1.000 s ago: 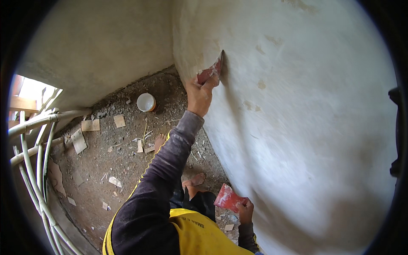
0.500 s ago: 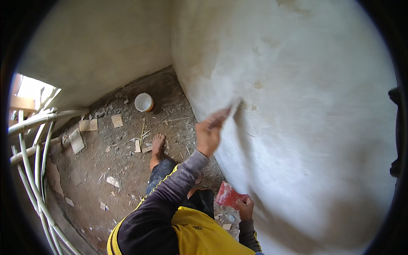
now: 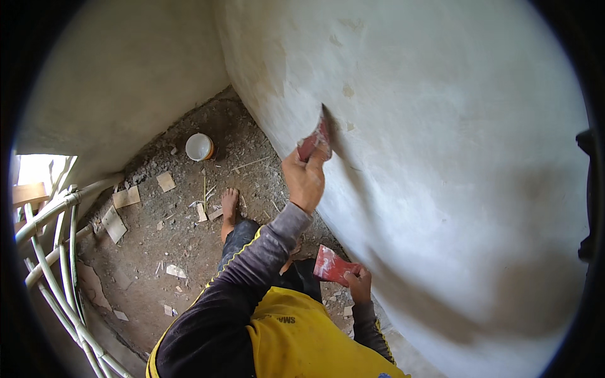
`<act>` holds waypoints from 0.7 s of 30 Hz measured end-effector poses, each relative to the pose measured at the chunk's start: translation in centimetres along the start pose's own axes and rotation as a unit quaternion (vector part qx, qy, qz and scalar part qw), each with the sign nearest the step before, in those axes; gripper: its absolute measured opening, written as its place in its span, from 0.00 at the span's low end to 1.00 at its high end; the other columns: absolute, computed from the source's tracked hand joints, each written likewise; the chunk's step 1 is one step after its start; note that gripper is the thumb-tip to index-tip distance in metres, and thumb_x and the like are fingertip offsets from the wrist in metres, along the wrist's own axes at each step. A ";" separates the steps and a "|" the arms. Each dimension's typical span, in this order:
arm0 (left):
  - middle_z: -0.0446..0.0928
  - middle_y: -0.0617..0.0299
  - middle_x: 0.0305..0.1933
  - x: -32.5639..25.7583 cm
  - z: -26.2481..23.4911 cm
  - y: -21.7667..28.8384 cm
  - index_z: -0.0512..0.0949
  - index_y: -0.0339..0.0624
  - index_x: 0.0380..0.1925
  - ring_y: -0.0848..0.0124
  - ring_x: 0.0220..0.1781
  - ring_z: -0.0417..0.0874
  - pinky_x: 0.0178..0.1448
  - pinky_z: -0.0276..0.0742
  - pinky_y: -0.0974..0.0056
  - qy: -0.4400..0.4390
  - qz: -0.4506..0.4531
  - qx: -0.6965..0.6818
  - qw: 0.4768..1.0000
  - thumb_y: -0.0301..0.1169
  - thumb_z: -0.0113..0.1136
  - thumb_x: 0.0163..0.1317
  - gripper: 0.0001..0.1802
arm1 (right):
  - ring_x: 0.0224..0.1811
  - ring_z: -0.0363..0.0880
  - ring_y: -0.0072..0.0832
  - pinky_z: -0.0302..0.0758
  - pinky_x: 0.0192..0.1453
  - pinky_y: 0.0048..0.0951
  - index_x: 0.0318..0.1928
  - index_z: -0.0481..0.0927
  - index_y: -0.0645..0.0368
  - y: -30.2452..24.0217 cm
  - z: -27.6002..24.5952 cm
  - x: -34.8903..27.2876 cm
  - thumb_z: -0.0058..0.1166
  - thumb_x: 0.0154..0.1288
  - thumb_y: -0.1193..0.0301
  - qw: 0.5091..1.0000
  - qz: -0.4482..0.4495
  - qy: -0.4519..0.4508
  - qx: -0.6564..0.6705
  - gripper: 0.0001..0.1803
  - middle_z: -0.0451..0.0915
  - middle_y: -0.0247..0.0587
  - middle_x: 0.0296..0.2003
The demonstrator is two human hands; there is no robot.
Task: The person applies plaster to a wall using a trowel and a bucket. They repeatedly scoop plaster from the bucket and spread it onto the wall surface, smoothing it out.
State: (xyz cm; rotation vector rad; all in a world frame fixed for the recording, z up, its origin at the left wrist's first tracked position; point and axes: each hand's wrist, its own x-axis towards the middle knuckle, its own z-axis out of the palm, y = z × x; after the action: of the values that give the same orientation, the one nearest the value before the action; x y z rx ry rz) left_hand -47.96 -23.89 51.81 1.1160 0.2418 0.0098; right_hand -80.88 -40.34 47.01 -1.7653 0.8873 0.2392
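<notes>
My left hand [image 3: 304,181] is closed around a red putty knife [image 3: 317,135] smeared with pale filler. The blade's tip meets the plastered wall [image 3: 428,164] or lies very close to it, beside a dark shadow. Lower down and nearer my body, my right hand [image 3: 359,285] grips a second red spreader [image 3: 331,266], its flat face streaked with white paste. That one is held apart from the wall, in front of my yellow shirt [image 3: 302,334]. A few tan patches mark the wall past the left hand's knife.
On the dirt floor [image 3: 145,246] a white bucket [image 3: 199,147] stands near the corner. Scraps of board [image 3: 126,197] and debris lie around my bare foot [image 3: 230,201]. Bamboo poles [image 3: 57,252] lean at the left by a bright opening [image 3: 47,169].
My left hand's putty knife has turned, and its red face now shows with the tip higher up the wall. My right hand and its spreader sit slightly higher. The view has shifted a little.
</notes>
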 end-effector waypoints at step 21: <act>0.64 0.45 0.76 -4.0 1.0 -8.3 0.69 0.42 0.71 0.50 0.79 0.62 0.80 0.63 0.53 -0.154 0.287 0.281 0.903 0.14 0.53 0.62 0.34 | 0.33 0.73 0.17 0.74 0.40 0.25 0.33 0.76 0.60 4.9 -3.0 1.3 0.58 0.55 0.72 0.998 0.014 0.027 0.058 0.07 0.75 0.28 0.30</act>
State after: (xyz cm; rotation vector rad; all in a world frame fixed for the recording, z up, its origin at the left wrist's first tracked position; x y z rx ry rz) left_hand -52.62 -28.95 45.64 1.7129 -0.4052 0.3020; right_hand -84.03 -44.23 43.86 -1.6603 0.9472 0.1555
